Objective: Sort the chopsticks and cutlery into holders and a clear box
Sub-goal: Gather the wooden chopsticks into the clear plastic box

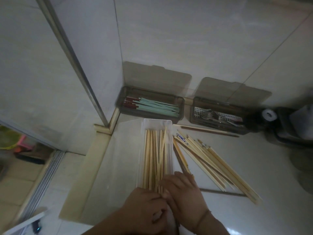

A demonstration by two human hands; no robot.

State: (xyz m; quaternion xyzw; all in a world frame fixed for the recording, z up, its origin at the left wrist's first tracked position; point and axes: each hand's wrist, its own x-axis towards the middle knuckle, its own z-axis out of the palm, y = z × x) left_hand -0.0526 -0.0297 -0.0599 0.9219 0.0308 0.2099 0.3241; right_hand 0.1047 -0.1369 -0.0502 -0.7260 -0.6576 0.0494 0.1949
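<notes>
The table (237,167) is a pale, glossy surface set into a tiled corner. At its back edge stand two smoky brown holders with lids raised: the left holder (150,112) against the corner, the right holder (218,122) just beside it. A clear box (157,122) lies lengthwise in front of the left holder, its far end close to it. To its right a loose heap of wooden chopsticks (211,160) fans across the table. One more pair (208,130) lies alone in front of the right holder. A dark object (259,119) sits at the right.
</notes>
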